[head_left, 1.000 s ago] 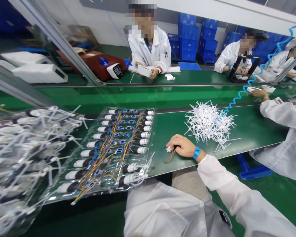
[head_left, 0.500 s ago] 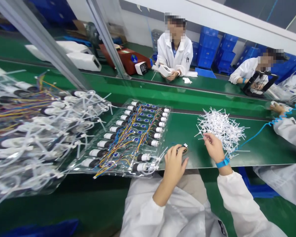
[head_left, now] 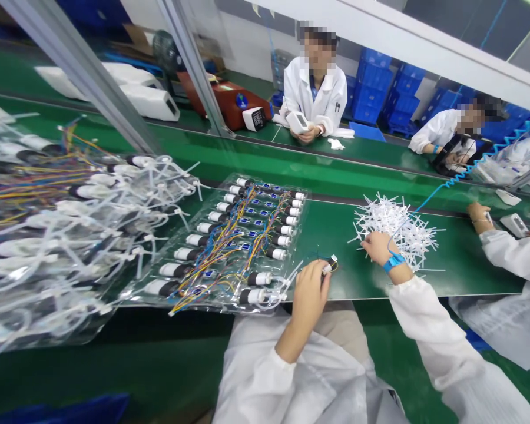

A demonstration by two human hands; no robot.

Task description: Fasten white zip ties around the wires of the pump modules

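My left hand is closed on a small wired part at the front of the green table; dark wires and a white connector stick out past its fingers. My right hand, with a blue band at the wrist, is pinched at the left edge of a pile of white plastic pieces. What its fingertips hold is too small to tell. Left of my left hand lies a clear tray of white-and-black cylinders with coloured wires.
More wired parts and white ties are heaped at the left. Metal posts rise beyond the table. A blue coiled cord crosses above the right side. Co-workers in white sit opposite, and another person's arm is at the right.
My left hand's fingers have closed round the wired part. My right hand has shifted slightly left. The coiled cord has swung upward, and the neighbour's hand at the right has moved left.
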